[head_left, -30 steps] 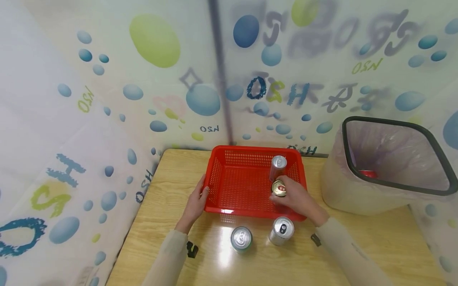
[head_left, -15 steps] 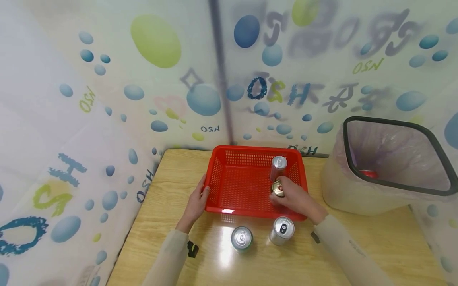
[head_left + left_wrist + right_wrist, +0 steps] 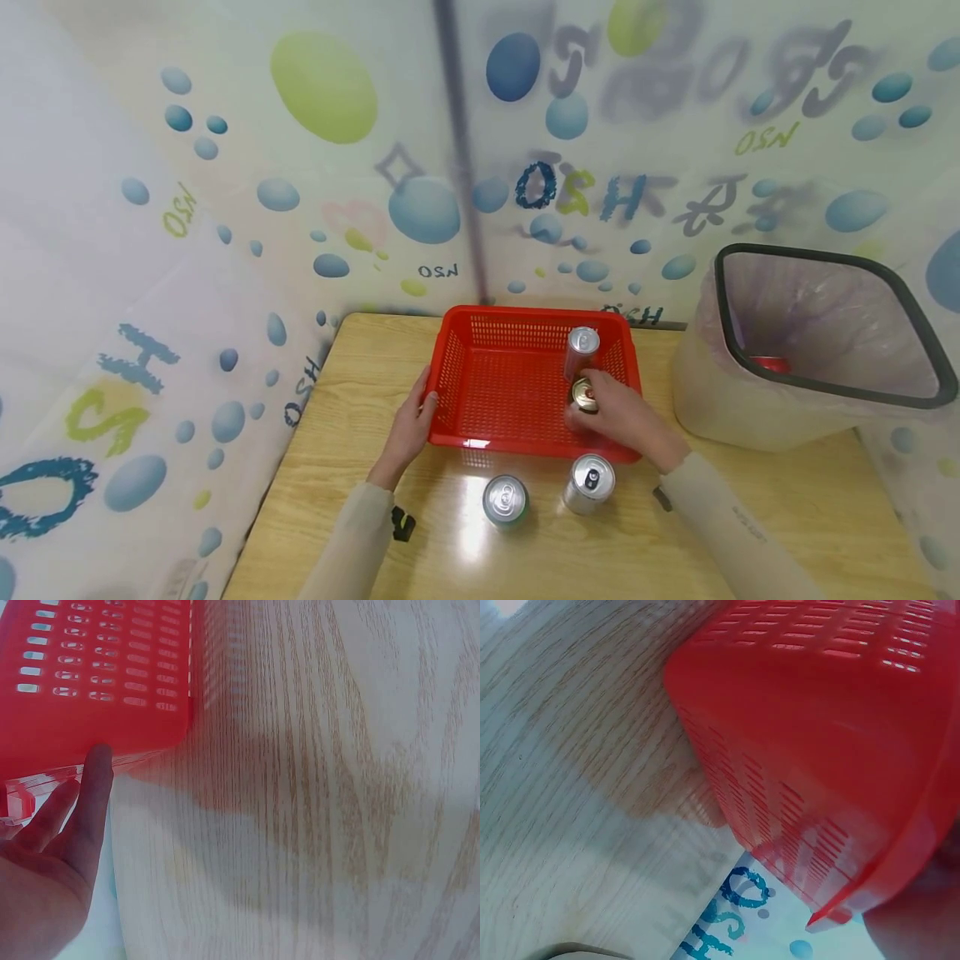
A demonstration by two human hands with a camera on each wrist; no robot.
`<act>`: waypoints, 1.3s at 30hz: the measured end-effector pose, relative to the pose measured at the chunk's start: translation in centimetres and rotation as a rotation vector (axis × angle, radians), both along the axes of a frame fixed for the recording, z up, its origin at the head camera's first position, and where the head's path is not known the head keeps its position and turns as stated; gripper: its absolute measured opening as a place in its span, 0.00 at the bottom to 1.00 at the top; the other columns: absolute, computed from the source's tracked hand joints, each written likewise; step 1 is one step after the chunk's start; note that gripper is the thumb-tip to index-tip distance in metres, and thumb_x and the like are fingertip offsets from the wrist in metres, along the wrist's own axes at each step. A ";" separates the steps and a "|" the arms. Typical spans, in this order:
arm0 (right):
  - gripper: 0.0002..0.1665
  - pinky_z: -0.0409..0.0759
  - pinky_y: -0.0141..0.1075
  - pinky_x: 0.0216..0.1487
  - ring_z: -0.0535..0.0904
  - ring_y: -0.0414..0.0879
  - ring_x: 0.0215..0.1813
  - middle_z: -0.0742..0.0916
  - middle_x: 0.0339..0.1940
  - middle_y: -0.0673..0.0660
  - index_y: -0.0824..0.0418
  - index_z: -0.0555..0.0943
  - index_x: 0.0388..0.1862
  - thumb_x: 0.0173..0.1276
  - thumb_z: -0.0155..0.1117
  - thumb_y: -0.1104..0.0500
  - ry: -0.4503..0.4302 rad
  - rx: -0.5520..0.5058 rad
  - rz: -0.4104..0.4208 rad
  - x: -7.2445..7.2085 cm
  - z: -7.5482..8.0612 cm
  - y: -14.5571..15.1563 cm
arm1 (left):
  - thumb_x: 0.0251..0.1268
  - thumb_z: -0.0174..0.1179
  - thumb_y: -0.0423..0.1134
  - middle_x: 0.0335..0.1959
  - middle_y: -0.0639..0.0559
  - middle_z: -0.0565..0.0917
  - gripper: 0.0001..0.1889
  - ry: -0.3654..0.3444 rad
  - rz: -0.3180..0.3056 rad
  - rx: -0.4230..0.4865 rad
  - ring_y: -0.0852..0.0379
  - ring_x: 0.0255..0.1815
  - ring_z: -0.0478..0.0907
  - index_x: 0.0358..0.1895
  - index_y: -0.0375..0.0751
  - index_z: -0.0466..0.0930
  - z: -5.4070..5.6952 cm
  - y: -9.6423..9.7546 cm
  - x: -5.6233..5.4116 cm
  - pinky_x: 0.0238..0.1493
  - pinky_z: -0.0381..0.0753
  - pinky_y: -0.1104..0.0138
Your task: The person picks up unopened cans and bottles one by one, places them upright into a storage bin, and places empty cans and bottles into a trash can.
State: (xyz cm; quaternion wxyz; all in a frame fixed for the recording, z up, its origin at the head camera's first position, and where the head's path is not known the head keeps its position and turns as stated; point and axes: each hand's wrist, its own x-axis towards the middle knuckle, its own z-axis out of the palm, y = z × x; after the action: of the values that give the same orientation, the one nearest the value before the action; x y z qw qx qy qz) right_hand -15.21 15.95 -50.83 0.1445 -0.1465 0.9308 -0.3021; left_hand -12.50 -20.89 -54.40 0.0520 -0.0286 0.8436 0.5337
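- Head view, nearest: a green can (image 3: 506, 502) and a silver can (image 3: 589, 486) stand upright on the table (image 3: 360, 371), just in front of the red basket (image 3: 517, 311). Neither is touched.
- Left hand (image 3: 409, 425): at the basket's left end; fingers nearly straight against the outside, thumb apart from them. Judged adequate for steadying; light, even pressure advised, as the basket would probably slide easily.
- Right hand (image 3: 619, 410): inside the basket's right end, thumb and fingers pinching a gold-topped can (image 3: 583, 397) near its top from two sides. Lower fingertips blurred.
- Gold-topped can: roughly upright. Whether its base meets the basket floor cannot be told; the right wrist view hides it. Recommendation: move it only straight up or down, and check it is supported before loosening the pinch.
- Back can (image 3: 582, 354): upright in the basket, just behind the pinched one; contact between them cannot be judged. Fingertips should clear it, lest it tip.
- Far right: a bin (image 3: 720, 400), red object (image 3: 770, 364) inside.
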 end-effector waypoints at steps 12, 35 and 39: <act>0.35 0.71 0.65 0.68 0.70 0.68 0.72 0.78 0.71 0.68 0.64 0.71 0.74 0.77 0.64 0.47 0.191 -0.158 -0.180 2.0 2.2 2.2 | 0.86 0.45 0.44 0.77 0.35 0.66 0.30 -0.001 0.013 0.011 0.36 0.66 0.77 0.85 0.52 0.50 0.2 0.1 0.1 0.56 0.84 0.47; 0.41 0.70 0.57 0.69 0.67 0.70 0.75 0.66 0.79 0.72 0.70 0.53 0.83 0.85 0.50 0.47 0.018 -0.449 -0.443 5.8 -0.8 4.3 | 0.87 0.44 0.45 0.77 0.37 0.67 0.31 -0.012 0.008 -0.003 0.39 0.62 0.79 0.85 0.51 0.48 0.4 0.1 0.2 0.55 0.85 0.50; 0.39 0.71 0.59 0.69 0.70 0.71 0.73 0.69 0.75 0.76 0.74 0.55 0.81 0.85 0.49 0.49 -0.010 -0.440 -0.459 5.6 -1.2 4.3 | 0.87 0.44 0.45 0.78 0.37 0.66 0.31 -0.009 0.007 -0.005 0.38 0.66 0.77 0.85 0.50 0.49 0.4 0.2 0.1 0.58 0.83 0.47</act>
State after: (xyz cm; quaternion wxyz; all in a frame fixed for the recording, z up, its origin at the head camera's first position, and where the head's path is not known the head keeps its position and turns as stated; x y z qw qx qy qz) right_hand -9.59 20.21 -52.08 0.0422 0.0410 0.8512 -0.5216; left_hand -12.41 -20.74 -54.02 0.0536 -0.0342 0.8445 0.5317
